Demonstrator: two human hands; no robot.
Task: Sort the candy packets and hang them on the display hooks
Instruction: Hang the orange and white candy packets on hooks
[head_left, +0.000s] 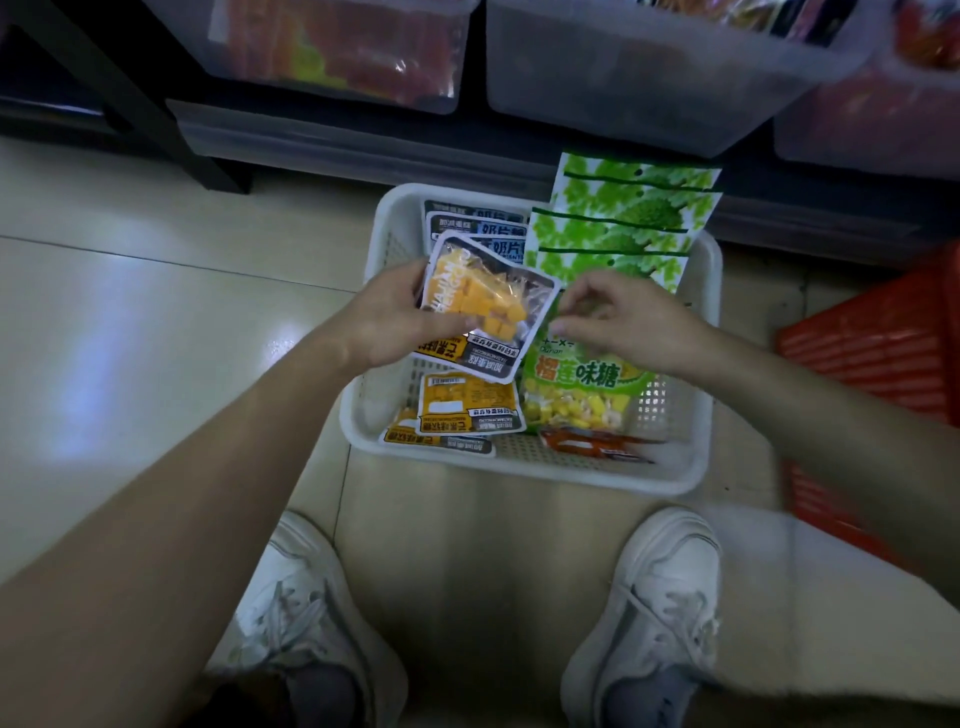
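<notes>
Now, left hand (395, 314): we grip an orange packet (485, 304) over the basket (698, 441).
Right hand (626, 322): curled at a green packet (576, 376); hold unclear.

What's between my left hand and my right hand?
Head view: the yellow mango packet your left hand holds, with a green durian packet beneath.

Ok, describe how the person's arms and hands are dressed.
No gloves on the left hand or right hand, and no rings, watch or bracelet show. The left forearm and right forearm are uncovered, with no sleeve in view.
</notes>
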